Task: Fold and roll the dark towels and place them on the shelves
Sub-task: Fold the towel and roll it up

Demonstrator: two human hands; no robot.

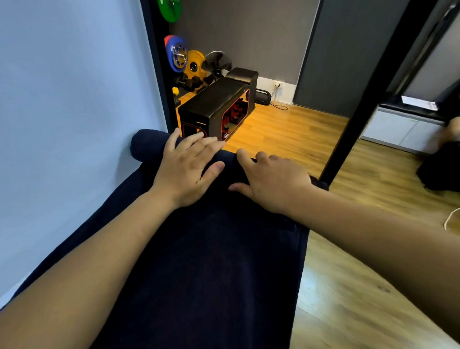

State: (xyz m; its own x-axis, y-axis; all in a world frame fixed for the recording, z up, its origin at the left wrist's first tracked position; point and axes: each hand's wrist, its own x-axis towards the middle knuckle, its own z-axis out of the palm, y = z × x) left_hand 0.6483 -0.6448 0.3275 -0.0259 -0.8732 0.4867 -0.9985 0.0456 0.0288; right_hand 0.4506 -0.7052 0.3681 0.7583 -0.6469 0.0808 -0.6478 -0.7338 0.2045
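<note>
Rolling is going on: the left hand (189, 168) is pressing spread fingers flat on the rolled far end of the dark towel (201, 266), while the right hand (271, 183) is curling its fingers over the roll. The dark towel is lying stretched out beside the wall (64, 101). The next move is probably calling for even, tight rolling toward the body.

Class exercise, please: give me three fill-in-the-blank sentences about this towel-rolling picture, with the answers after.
1. The left hand and right hand rest on the dark towel, whose far end is already ____.
2. The topmost weight plate is coloured ____.
3. The floor is made of ____.

Answers: rolled; green; wood.
</note>
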